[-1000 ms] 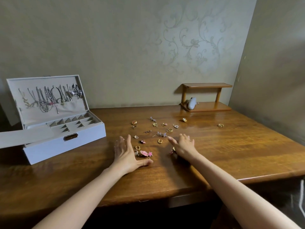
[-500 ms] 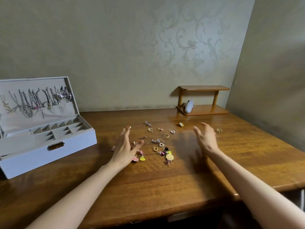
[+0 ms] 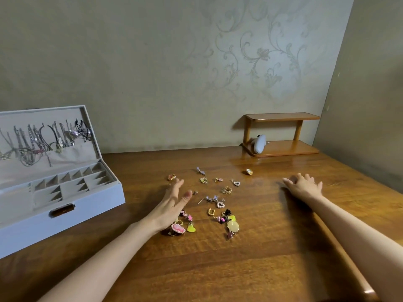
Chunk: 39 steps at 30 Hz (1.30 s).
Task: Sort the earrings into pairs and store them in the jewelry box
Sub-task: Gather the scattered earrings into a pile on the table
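Lying scattered on the tabletop [image 3: 261, 269], the earrings [image 3: 220, 204] sit between the two hands, well apart from the open jewelry box [image 3: 87, 205] at the left. The left grip [image 3: 172, 205] hovers edge-on over the cluster's left side, fingers straight, thumb apart, released and holding nothing. The right grip [image 3: 305, 188] is spread palm down to the right of the cluster, also released. Necklaces [image 3: 39, 140] hang inside the box lid.
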{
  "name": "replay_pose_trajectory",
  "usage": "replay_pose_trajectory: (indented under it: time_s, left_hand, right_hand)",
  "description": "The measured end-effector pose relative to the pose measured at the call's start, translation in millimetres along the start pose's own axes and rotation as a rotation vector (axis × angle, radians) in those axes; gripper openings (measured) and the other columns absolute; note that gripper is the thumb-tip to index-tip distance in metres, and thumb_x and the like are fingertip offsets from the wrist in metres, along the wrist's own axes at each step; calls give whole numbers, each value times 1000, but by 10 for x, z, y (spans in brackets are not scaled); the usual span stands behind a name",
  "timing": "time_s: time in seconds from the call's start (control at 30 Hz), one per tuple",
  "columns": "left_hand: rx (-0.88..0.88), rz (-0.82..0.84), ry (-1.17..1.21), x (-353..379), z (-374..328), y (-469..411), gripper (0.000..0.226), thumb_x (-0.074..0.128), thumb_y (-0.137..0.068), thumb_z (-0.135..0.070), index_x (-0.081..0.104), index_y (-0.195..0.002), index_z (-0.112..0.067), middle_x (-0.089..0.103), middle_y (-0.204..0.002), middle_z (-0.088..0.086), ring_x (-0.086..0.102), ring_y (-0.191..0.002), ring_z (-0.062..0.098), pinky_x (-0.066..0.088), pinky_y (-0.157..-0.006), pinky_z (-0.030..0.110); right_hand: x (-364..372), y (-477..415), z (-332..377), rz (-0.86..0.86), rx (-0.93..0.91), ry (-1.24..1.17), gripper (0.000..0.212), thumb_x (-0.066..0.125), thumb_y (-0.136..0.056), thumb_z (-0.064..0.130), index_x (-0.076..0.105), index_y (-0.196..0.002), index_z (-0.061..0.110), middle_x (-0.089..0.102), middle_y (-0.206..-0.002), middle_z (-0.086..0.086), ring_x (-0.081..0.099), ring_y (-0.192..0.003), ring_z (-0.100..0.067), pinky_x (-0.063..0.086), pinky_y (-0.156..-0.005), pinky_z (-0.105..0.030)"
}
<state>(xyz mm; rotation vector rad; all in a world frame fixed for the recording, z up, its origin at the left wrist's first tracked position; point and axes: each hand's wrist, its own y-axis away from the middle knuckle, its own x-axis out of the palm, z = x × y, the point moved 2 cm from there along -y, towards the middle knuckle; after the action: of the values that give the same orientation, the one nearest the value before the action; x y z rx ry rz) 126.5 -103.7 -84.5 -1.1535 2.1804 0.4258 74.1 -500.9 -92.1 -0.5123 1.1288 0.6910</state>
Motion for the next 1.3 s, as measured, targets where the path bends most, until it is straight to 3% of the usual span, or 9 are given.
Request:
replay_pose_trajectory:
  time_s: [0.13, 0.37, 0.47, 0.57, 0.73, 0.9, 1.1, 1.23, 1.3]
  left_hand:
    - [99, 3, 114, -87, 14, 51, 122, 17, -46, -100, 18, -146, -29, 15, -156, -8, 23, -133, 3, 20, -109, 33]
    - [-51, -214, 69, -150, 51, -256, 128, 5, -42, -100, 8, -148, -28, -8, -157, -8, -1, -145, 18, 10, -115, 55]
    - [-105, -207, 41, -129, 26, -389, 102, 7, -66, -86, 6, -148, -25, -2, -158, -1, 5, -145, 22, 13, -115, 55]
    - [-102, -158, 7, -123, 14, -474, 85, 12, -78, -71, 11, -148, -21, 9, -157, 1, 17, -143, 22, 18, -115, 48]
    - [22, -123, 52, -121, -66, -498, 64, 22, -89, -59, 34, -137, -19, 35, -145, 2, 34, -132, 16, 27, -103, 32]
    - [29, -119, 80, -117, -113, -642, 64, 16, -92, -58, 27, -144, -24, 21, -154, -1, 24, -139, 20, 23, -110, 43]
    - [-48, -18, 11, -123, -150, -968, 120, 2, -47, -98, 19, -147, -35, 6, -158, -4, 0, -145, 27, 5, -113, 61]
    - [-10, 43, 21, -66, -253, -1038, 80, 7, -80, -73, 35, -142, -31, 19, -156, -3, 12, -144, 23, 11, -115, 50]
    - [5, 38, 22, -51, -261, -1039, 87, 10, -76, -80, 51, -132, -27, 33, -150, 0, 25, -140, 21, 19, -112, 44]
  right_hand:
    - [87, 128, 274, 34, -158, -27, 61, 36, -94, 53, 39, -139, 13, 35, -148, -14, 26, -140, -32, 7, -116, -55]
    - [235, 649, 872, 95, -390, -95, 58, 37, -95, 50, 38, -140, 14, 36, -147, -14, 28, -139, -30, 9, -117, -53]
    - [191, 842, 1029, 71, -465, -256, 52, 42, -95, 47, 48, -134, 13, 55, -134, -10, 48, -127, -27, 29, -112, -47]
    - [82, 801, 1065, -159, -497, -398, 37, 47, -96, 37, 56, -124, 15, 66, -119, -8, 62, -109, -27, 50, -92, -41]
    - [56, 412, 1102, 30, -370, -412, 53, 45, -97, 35, 35, -142, 9, 44, -143, -17, 43, -131, -31, 34, -107, -40]
    - [199, 437, 1316, 179, -476, -247, 58, 34, -99, 42, 33, -143, 5, 28, -153, -14, 26, -142, -26, 20, -114, -35]
    - [261, 808, 1566, 274, -688, -328, 47, 36, -99, 39, 46, -137, 13, 39, -149, -4, 35, -137, -19, 24, -112, -28]
    - [338, 1051, 1609, 283, -821, -331, 45, 38, -98, 36, 48, -135, 13, 41, -147, -4, 36, -137, -15, 25, -109, -22]
    - [362, 1156, 1626, 291, -853, -372, 45, 41, -97, 38, 50, -135, 15, 44, -145, -3, 38, -135, -12, 27, -108, -21]
